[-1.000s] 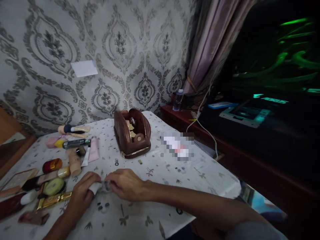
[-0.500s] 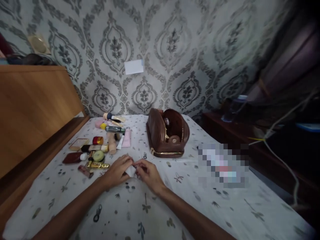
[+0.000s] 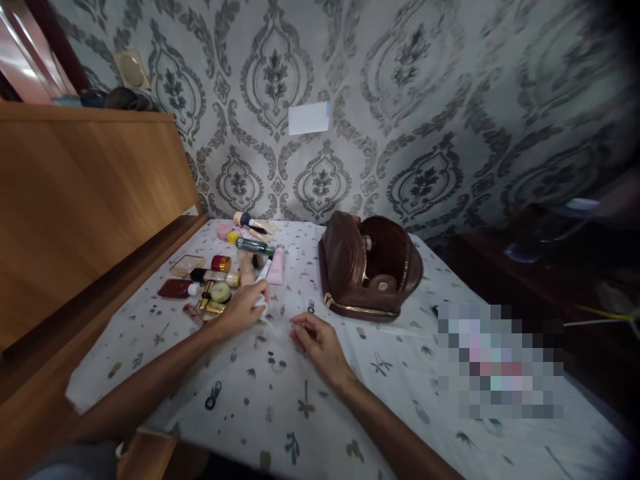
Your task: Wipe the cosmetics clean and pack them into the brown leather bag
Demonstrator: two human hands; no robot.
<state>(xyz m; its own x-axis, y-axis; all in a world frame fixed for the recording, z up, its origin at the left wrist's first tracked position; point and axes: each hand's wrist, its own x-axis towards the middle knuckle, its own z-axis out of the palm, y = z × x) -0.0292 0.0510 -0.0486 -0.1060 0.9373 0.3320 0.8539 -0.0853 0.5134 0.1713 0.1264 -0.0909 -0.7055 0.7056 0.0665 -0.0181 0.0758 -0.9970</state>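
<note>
While pinching a small white tube [image 3: 261, 298] between thumb and fingers, left hand [image 3: 243, 311] sits left of frame centre, just beside the crowded cosmetics [image 3: 216, 273]. Right hand [image 3: 316, 339] at centre, fingers loosely curled, grasping nothing visible, resting on the printed tablecloth [image 3: 300, 400]. Brown toiletry bag [image 3: 370, 267] gaping open right of centre. Likely slip: knocking neighbouring tubes out of place, given tight spacing; weak fingertip grip could drop the tube.
</note>
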